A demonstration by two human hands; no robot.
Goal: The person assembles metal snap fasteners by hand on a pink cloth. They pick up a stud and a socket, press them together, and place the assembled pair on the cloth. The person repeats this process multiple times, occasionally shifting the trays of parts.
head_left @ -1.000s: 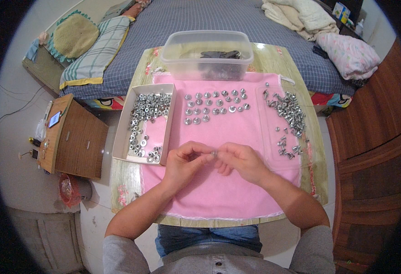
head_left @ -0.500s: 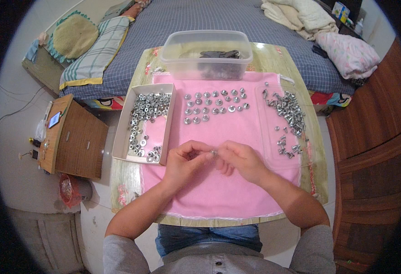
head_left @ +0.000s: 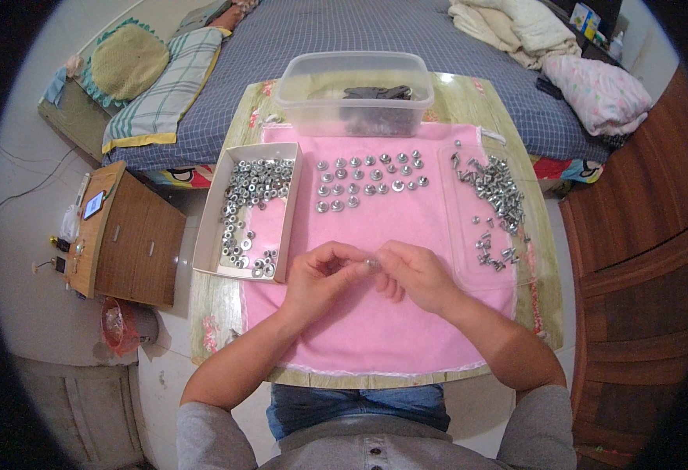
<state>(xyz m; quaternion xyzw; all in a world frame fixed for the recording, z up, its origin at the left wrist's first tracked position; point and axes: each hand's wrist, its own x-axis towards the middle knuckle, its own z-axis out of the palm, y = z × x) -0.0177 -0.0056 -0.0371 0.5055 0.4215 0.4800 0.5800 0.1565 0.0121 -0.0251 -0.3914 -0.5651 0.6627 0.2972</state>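
Observation:
Above the front of the pink cloth, my two hands meet at the fingertips. Between thumb and forefinger, my left hand pinches a small round silver nut. Closed against the nut's right side are the fingers of my right hand; what they grip is hidden. Beyond them, several silver nuts with screws in them stand in rows. At the left, a white box holds loose flanged nuts. A clear shallow tray at the right holds a heap of silver screws.
A translucent plastic tub with dark contents stands at the table's far edge. Behind the table is a bed with a checked blue cover. A wooden cabinet and a waste bin are at the left.
The nut at my fingertips has shifted slightly right and shows more of its round face. My right fingers have turned a little; both arms stay almost still.

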